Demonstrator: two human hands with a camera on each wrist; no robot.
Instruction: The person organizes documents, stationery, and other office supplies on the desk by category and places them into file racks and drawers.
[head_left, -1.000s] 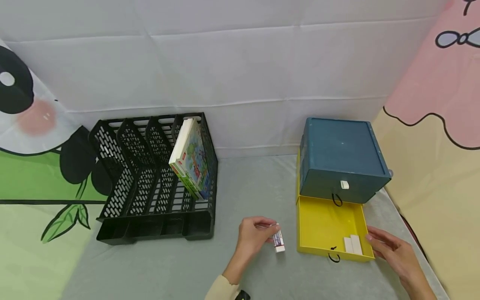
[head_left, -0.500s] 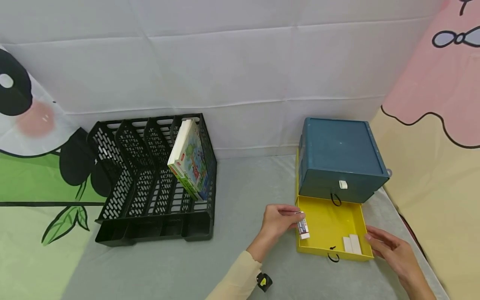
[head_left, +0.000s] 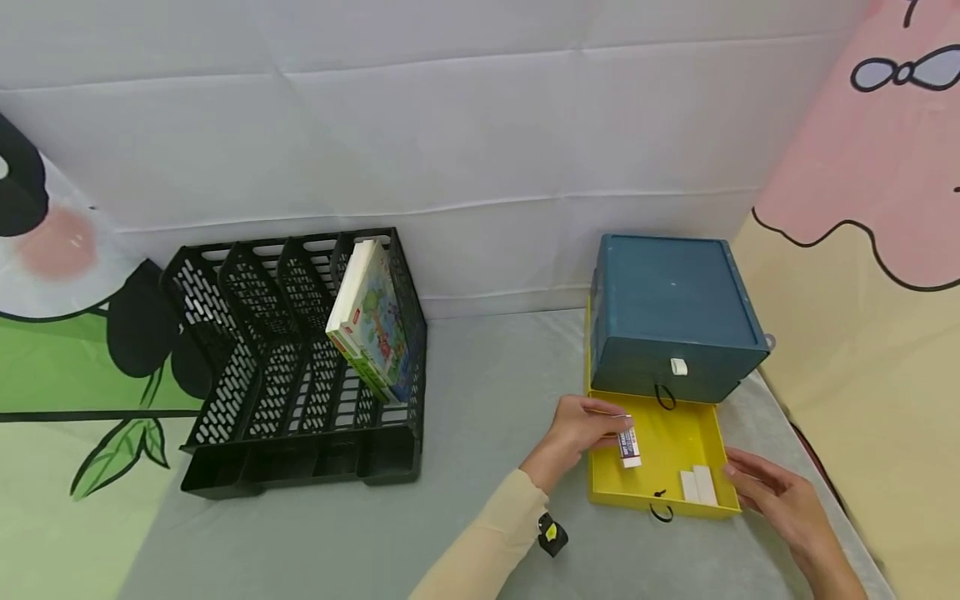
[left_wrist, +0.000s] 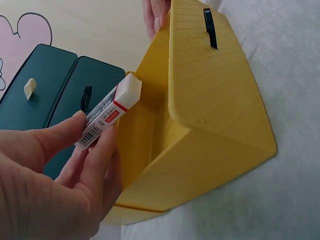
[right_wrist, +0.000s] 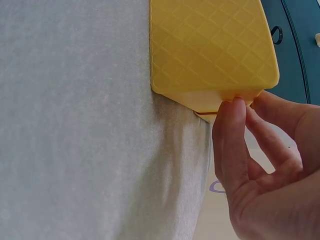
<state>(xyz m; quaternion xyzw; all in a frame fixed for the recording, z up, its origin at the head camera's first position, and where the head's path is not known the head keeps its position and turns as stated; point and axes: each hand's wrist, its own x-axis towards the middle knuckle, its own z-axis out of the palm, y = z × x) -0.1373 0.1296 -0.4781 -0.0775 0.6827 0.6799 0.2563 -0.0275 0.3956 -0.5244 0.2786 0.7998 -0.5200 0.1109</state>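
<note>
My left hand (head_left: 576,435) pinches a white eraser (head_left: 628,447) in a printed paper sleeve between thumb and fingers. It is held above the left part of the pulled-out yellow drawer (head_left: 667,446). In the left wrist view the eraser (left_wrist: 111,110) slants up, its bare white end away from my palm. Two small white blocks (head_left: 697,485) lie side by side in the drawer's front right corner. Against the drawer's right side rests my right hand (head_left: 780,500); in the right wrist view its fingertips (right_wrist: 234,112) touch the yellow wall from outside.
A blue-green drawer box (head_left: 678,292) sits above the yellow drawer, with a white knob and black loop. On the left stands a black slotted rack (head_left: 262,392) with books (head_left: 378,325) upright in its right compartment. Grey cloth (head_left: 495,400) covers the table.
My left hand has carried the eraser rightward from the table beside the drawer to over the drawer. My right hand stays at the drawer's right side. The head view has shifted slightly.
</note>
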